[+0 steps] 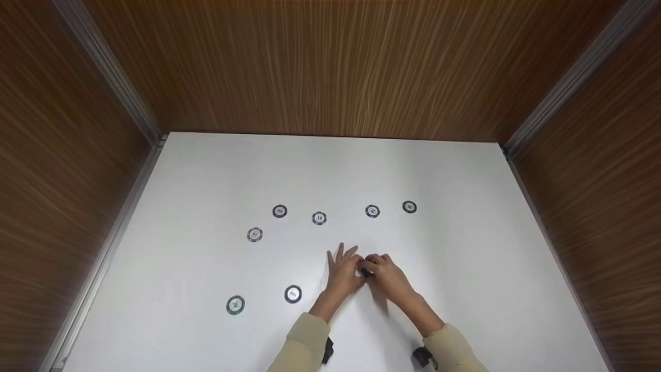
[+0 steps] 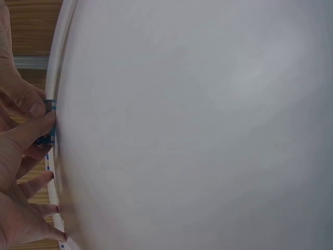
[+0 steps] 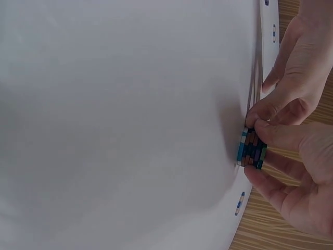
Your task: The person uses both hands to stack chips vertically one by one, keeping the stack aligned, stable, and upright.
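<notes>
A short stack of poker chips [image 3: 252, 148] with mixed coloured edges, blue, green and brown among them, is between the two hands near the middle of the table. My right hand [image 1: 391, 280] grips the stack between thumb and fingers. From the other side, my left hand [image 1: 343, 275] pinches it with thumb and index finger, while its other fingers spread out over the tabletop. Seen from above, the fingers hide most of the stack. The left wrist view shows part of the chip edges [image 2: 50, 105] between the fingertips.
Single chips lie flat on the white table [image 1: 181, 206]: a green-rimmed chip [image 1: 235, 305] and a black-rimmed chip [image 1: 293, 294] left of the hands, and several more in an arc beyond, including a dark chip [image 1: 409, 206]. Wood-grain panels [image 1: 330, 67] enclose three sides.
</notes>
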`<state>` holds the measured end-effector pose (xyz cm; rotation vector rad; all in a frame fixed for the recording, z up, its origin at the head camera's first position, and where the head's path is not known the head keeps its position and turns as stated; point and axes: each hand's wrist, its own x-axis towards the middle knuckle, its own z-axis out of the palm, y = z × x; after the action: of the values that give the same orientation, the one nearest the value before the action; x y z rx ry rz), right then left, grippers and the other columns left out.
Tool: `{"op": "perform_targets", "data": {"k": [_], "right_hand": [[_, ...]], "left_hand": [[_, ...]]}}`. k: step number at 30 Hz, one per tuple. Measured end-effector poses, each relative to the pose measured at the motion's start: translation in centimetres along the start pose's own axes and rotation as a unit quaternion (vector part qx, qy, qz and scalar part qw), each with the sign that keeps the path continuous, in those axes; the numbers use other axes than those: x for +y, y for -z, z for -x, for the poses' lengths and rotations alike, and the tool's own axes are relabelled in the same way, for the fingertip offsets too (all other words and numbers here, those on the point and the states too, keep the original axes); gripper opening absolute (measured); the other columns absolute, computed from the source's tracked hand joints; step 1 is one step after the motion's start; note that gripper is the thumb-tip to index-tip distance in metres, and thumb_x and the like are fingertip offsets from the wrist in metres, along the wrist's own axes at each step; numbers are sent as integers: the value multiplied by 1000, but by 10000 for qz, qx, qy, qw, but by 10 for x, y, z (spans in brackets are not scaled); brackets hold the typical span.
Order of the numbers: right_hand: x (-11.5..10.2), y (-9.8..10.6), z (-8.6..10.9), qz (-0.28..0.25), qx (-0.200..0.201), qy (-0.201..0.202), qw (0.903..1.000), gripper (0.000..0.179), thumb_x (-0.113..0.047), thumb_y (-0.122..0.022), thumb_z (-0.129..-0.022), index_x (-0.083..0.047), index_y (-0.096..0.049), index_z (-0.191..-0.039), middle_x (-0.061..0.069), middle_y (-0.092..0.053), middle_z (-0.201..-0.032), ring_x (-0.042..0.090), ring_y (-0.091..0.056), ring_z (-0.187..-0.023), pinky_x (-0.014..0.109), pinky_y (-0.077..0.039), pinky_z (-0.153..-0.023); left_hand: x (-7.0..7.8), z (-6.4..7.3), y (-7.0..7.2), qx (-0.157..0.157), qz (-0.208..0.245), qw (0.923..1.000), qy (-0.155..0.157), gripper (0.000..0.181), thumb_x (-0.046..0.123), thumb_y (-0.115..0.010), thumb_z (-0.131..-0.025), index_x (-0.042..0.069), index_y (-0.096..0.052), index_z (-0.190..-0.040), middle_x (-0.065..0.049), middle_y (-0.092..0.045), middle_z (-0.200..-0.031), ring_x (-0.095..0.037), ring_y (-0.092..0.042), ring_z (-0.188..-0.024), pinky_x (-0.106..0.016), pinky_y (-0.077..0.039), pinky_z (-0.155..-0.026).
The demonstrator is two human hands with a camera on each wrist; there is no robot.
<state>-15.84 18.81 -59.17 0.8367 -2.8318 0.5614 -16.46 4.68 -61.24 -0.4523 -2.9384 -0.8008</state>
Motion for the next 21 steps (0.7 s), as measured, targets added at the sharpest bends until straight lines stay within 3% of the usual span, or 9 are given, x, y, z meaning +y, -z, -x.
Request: {"op": "perform_targets", "data": {"k": [6,21], "right_hand": [[-2,0,2,-69,-164,-188,9997,29,-1,-71,-76,-8,-68,-104,9,-61,-105,26,-57,-94,35,-53,-75],[-1,-1,2,-315,-165,-249,9991,31,-1,-70,-77,-7,-66,-107,10,-60,-106,25,-59,-96,33,-51,-79]], "left_hand": [[0,0,0,-96,5,9999,67,34,24,-78,-68,13,-65,-98,-6,-51,-129,-37,-32,-128,-63,-18,-101],[-1,-1,-1,-100,30,9999,67,37,30,-79,-67,14,-65,-97,-6,-52,-128,-37,-32,-128,-63,-19,-100]]}}
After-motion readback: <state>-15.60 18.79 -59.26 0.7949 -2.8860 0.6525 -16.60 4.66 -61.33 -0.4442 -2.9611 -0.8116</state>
